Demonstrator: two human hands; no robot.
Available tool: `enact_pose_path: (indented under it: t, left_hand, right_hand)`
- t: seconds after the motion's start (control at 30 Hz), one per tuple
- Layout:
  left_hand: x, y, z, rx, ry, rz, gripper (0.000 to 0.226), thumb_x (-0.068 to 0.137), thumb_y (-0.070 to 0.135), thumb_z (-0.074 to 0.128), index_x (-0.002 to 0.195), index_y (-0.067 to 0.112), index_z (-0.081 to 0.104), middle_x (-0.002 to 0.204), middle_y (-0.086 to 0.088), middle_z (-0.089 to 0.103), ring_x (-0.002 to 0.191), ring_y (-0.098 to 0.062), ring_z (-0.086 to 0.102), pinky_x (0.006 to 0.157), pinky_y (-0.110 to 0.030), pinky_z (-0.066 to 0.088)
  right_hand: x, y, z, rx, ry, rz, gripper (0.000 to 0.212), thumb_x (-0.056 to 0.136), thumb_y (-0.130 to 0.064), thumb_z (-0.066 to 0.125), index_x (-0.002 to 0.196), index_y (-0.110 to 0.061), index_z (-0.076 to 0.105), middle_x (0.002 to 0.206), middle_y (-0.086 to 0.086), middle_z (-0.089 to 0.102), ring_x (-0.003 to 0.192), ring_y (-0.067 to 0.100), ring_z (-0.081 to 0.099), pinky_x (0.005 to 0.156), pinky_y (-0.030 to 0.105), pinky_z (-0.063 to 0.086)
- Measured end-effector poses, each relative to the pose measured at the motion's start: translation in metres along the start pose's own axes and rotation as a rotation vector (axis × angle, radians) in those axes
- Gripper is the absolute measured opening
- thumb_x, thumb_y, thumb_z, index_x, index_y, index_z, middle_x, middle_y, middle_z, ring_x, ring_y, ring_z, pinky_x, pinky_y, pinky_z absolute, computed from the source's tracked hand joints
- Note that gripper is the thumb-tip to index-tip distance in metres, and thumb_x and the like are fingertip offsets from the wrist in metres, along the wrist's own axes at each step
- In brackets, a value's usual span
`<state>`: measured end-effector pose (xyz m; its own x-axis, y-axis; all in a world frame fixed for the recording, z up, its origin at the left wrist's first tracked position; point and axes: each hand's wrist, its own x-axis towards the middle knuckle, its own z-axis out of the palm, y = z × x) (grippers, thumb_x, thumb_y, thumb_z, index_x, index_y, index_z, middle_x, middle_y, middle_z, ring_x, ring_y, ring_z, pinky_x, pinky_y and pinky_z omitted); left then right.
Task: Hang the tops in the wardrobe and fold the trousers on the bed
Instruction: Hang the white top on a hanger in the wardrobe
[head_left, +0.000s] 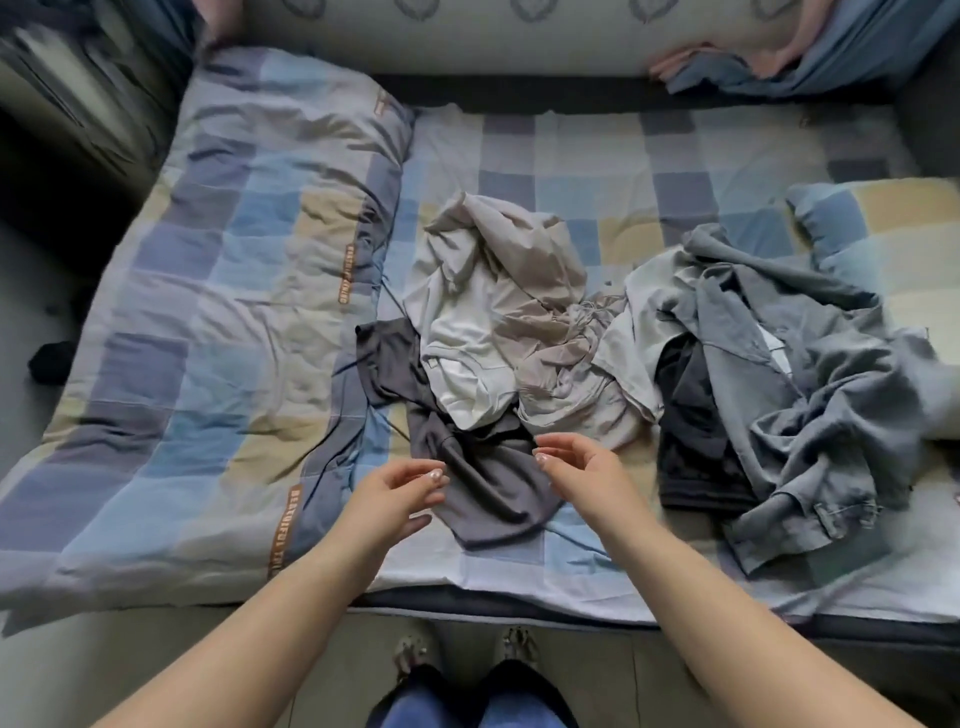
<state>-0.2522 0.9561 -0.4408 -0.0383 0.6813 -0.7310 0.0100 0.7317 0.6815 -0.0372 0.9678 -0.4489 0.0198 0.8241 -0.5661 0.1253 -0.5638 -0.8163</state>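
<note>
On the checked bed (545, 156), the dark grey garment (483, 483) lay at lower centre, directly between the left hand (392, 493) and right hand (582, 467), both loosely open, holding nothing.

Bare forearms, blue trousers (415, 712)

Dark grey garment (478, 467) crumpled at lower centre of frame, flat on bed (571, 156). Beige-and-white heap (498, 312) bunched at centre, overlapping dark grey garment's upper edge. Grey-blue pile (810, 395) sprawled at right, black piece (696, 431) tucked under its left side. All unfolded, wrinkled.
</note>
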Motion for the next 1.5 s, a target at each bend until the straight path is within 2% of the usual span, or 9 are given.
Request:
enact_pose_path:
  t: [0.2,0.4,0.5,0.6,0.73,0.9,1.1,1.33,1.5]
  left_hand:
    - [0.121,-0.031,-0.019,0.039,0.058,-0.123,0.013,0.093,0.019,0.061,0.103,0.015,0.066,0.104,-0.001,0.070,0.097,-0.013,0.065,0.090,-0.032,0.049]
    - [0.254,-0.053,-0.042,0.175,0.091,-0.112,0.008,0.094,0.019,0.058,0.098,0.018,0.065,0.102,0.000,0.070,0.092,-0.009,0.065,0.079,-0.027,0.048]
    - [0.322,-0.055,-0.046,0.245,0.097,-0.044,0.011,0.094,0.018,0.059,0.103,0.018,0.064,0.102,0.002,0.068,0.087,-0.007,0.064,0.063,-0.019,0.047]
    - [0.377,-0.060,-0.044,0.300,0.110,0.023,0.023,0.092,0.020,0.062,0.114,0.018,0.058,0.103,0.001,0.065,0.094,-0.013,0.065,0.070,-0.024,0.049]
    - [0.419,-0.066,-0.031,0.293,0.120,0.044,0.034,0.090,0.025,0.064,0.119,0.024,0.046,0.096,0.005,0.062,0.097,-0.017,0.065,0.077,-0.031,0.052]
    - [0.420,-0.071,-0.016,0.314,0.100,0.059,0.025,0.084,0.011,0.062,0.109,0.014,0.060,0.095,-0.005,0.068,0.092,-0.022,0.065,0.085,-0.039,0.055]
    - [0.383,-0.053,-0.026,0.257,0.119,0.028,0.016,0.085,0.003,0.052,0.094,0.007,0.064,0.098,-0.020,0.068,0.083,-0.024,0.063,0.091,-0.050,0.052]
    - [0.304,0.009,-0.002,0.263,0.141,0.121,0.028,0.083,0.034,0.071,0.100,0.016,0.057,0.096,-0.005,0.067,0.090,-0.016,0.066,0.083,-0.039,0.055]
    - [0.238,0.076,0.030,0.414,0.250,0.425,0.046,0.077,0.037,0.075,0.110,0.021,0.047,0.103,0.003,0.052,0.089,-0.008,0.055,0.073,-0.020,0.044]
  right_hand:
    - [0.111,0.061,0.048,-0.066,0.010,0.133,0.018,0.088,-0.017,0.064,0.101,-0.029,0.060,0.089,-0.009,0.064,0.083,0.008,0.060,0.082,0.030,0.049]
    - [0.226,0.114,0.087,-0.040,0.091,0.278,0.045,0.088,-0.019,0.062,0.129,-0.018,0.044,0.085,-0.010,0.061,0.080,0.008,0.056,0.087,0.035,0.047]
    - [0.275,0.140,0.099,-0.073,0.156,0.289,0.057,0.086,-0.025,0.062,0.137,-0.019,0.037,0.099,-0.003,0.064,0.088,0.016,0.057,0.085,0.033,0.045]
    - [0.308,0.165,0.111,-0.127,0.198,0.246,0.067,0.086,-0.027,0.063,0.143,-0.019,0.030,0.113,-0.004,0.055,0.108,0.018,0.054,0.093,0.030,0.041]
    - [0.329,0.189,0.118,-0.154,0.283,0.202,0.054,0.087,-0.022,0.061,0.135,-0.022,0.037,0.109,-0.003,0.053,0.106,0.022,0.055,0.082,0.025,0.038]
    - [0.333,0.197,0.106,-0.127,0.307,0.161,0.016,0.088,-0.013,0.053,0.102,-0.020,0.053,0.078,-0.002,0.058,0.075,0.020,0.054,0.064,0.027,0.040]
    - [0.308,0.147,0.079,0.244,0.385,0.110,0.020,0.091,-0.011,0.049,0.083,-0.024,0.062,0.081,0.002,0.066,0.077,0.019,0.060,0.081,0.044,0.054]
    - [0.237,0.036,0.056,0.352,0.286,-0.072,0.017,0.086,-0.033,0.053,0.092,-0.039,0.067,0.092,-0.004,0.072,0.092,0.022,0.064,0.082,0.043,0.051]
    - [0.166,-0.039,0.031,0.259,0.199,-0.191,0.031,0.093,-0.014,0.047,0.092,-0.035,0.069,0.098,0.003,0.072,0.100,0.027,0.064,0.092,0.042,0.049]
